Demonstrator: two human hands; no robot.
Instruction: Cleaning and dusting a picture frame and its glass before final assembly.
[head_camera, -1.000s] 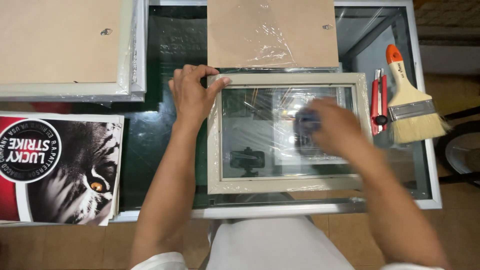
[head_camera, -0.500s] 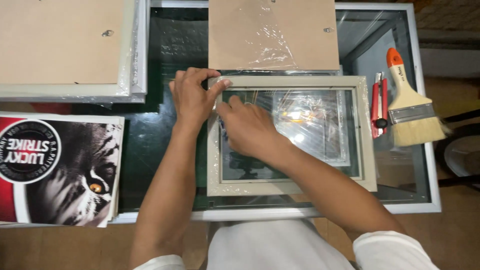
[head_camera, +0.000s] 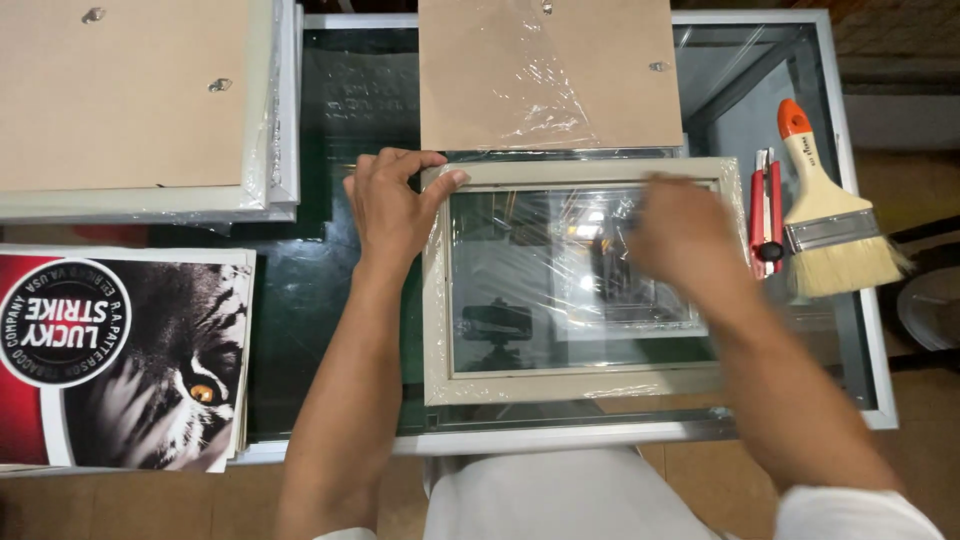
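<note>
A: What are the hands doing?

B: The left hand (head_camera: 392, 205) presses flat on the far left corner of the pale picture frame (head_camera: 585, 280), fingers spread, thumb on the rail, closed on nothing. The right hand (head_camera: 685, 235) is blurred over the glass near the far right corner; whether its grip is open or closed I cannot tell.

A: And the frame?

B: Flat on the glass worktop (head_camera: 330, 290), near its front edge, wrapped in clear film.

A: How would it handle?

B: Stiff and fairly light, I'd judge, but the pane is fragile and the film slippery. Hold the rails, not the glass.

A: Around it?

B: A brown backing board (head_camera: 545, 75) beyond, a red cutter (head_camera: 766, 210) and paintbrush (head_camera: 830, 215) right, stacked frames (head_camera: 130, 100) and a tiger poster (head_camera: 125, 355) left.
</note>
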